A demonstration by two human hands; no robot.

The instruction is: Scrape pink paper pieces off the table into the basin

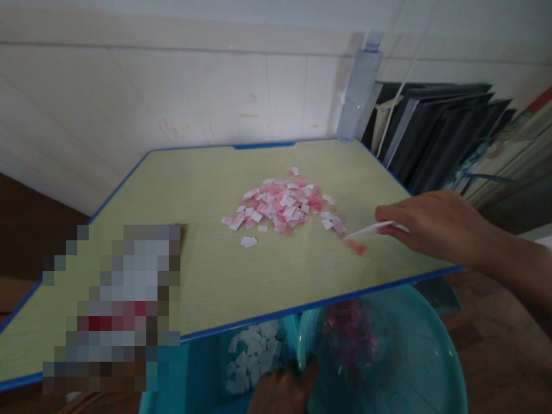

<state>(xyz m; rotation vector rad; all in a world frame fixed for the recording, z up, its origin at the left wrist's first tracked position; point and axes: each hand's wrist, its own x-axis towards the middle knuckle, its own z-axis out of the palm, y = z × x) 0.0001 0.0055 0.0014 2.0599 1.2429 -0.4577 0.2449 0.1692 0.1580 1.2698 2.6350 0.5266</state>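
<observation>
My right hand (435,224), closed, pinches a thin white flat strip (366,231) at the right of the yellow-green board. The strip's tip touches the board beside a pink translucent piece (356,247). Left of it spreads a pile of small white and pink pieces (280,204). Low in view, my left hand (282,391) straddles the rim of a round teal basin (455,351), thumb on one side and curled fingers on the other; it is partly cut off by the frame. Pink pieces in clear film (353,333) lie inside that basin.
A blue-edged board (207,276) stretches to the wall. Beneath its front edge, a teal bin (202,374) holds white pieces (252,356). A clear bottle (359,92) stands at the back right, beside dark upright panels (448,121). A blurred-out item (138,276) lies left.
</observation>
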